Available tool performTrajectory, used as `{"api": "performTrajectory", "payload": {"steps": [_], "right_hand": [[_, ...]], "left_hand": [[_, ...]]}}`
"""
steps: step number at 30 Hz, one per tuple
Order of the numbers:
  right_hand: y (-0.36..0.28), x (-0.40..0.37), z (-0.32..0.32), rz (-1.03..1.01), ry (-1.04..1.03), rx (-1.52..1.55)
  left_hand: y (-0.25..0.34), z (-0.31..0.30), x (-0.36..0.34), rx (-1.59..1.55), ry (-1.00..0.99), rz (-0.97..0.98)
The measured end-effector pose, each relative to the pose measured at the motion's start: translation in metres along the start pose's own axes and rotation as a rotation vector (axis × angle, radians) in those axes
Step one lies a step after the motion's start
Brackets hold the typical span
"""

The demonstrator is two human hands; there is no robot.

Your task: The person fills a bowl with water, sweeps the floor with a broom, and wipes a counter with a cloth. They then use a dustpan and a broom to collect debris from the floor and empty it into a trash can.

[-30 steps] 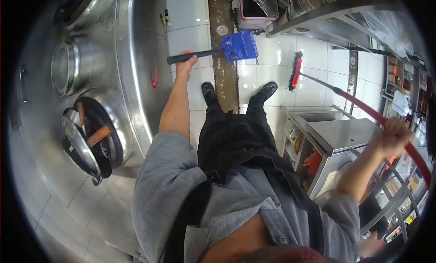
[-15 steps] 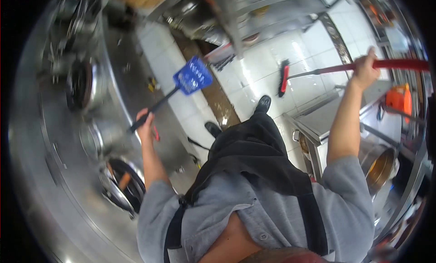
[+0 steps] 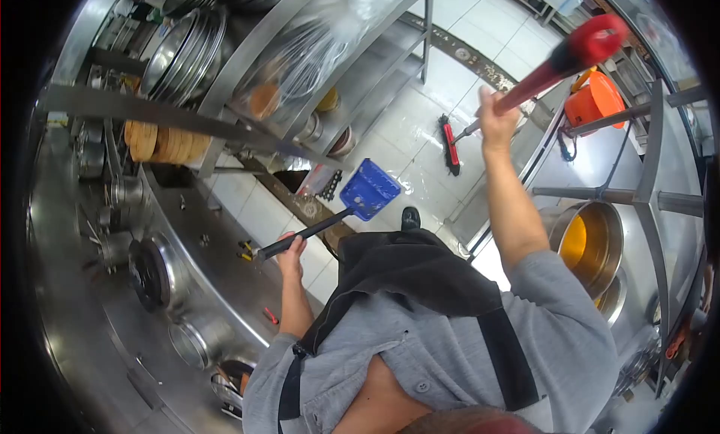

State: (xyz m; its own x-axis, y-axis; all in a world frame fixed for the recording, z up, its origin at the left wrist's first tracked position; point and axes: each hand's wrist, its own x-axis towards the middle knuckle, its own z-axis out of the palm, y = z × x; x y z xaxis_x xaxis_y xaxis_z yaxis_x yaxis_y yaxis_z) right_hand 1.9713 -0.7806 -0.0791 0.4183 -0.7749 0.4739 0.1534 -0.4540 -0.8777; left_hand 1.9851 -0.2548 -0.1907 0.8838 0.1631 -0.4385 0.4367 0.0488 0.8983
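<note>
My left hand (image 3: 290,255) is closed round the black handle of a blue dustpan (image 3: 369,190), whose scoop hangs over the tiles near a floor drain channel. Pale specks mark the blue scoop. With my right hand (image 3: 498,123) I grip the red pole of a floor broom (image 3: 450,145). The pole's thick red and black end rises toward the camera. Its red and black bristle head is down at the wet white tiles, ahead and to the right of the dustpan. One black shoe (image 3: 410,218) shows below the apron.
A steel counter (image 3: 225,284) with pots runs along my left. Ahead, a metal shelf (image 3: 255,130) carries stacked steel bowls (image 3: 187,52) and plastic wrap. To the right are an orange bucket (image 3: 594,100), a steel rack (image 3: 646,198) and a large pot (image 3: 600,246) holding orange-yellow contents.
The view has shifted forward and turned. The dustpan is closer to the broom head, and the broom pole has swung from nearly sideways to pointing up toward the camera.
</note>
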Motion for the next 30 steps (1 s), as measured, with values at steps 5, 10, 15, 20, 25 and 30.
{"api": "performTrajectory", "payload": {"steps": [5, 10, 15, 20, 25, 30], "right_hand": [[0.025, 0.040, -0.003, -0.044, 0.058, -0.131], [0.037, 0.070, 0.007, 0.007, -0.021, -0.125], [0.048, 0.132, 0.023, -0.001, 0.068, -0.214], [0.096, 0.189, 0.003, 0.185, 0.270, -0.122], [0.073, 0.236, -0.037, 0.233, 0.491, 0.073], [0.056, 0.272, -0.062, 0.154, 0.545, 0.150]], "left_hand": [[-0.002, 0.118, 0.039, -0.054, -0.204, -0.034], [0.027, 0.231, 0.074, 0.024, -0.352, -0.047], [0.053, 0.334, 0.117, 0.066, -0.461, -0.023], [0.077, 0.432, 0.155, 0.089, -0.576, 0.079], [0.091, 0.522, 0.182, 0.188, -0.629, 0.100], [0.097, 0.611, 0.192, 0.192, -0.659, 0.096]]}}
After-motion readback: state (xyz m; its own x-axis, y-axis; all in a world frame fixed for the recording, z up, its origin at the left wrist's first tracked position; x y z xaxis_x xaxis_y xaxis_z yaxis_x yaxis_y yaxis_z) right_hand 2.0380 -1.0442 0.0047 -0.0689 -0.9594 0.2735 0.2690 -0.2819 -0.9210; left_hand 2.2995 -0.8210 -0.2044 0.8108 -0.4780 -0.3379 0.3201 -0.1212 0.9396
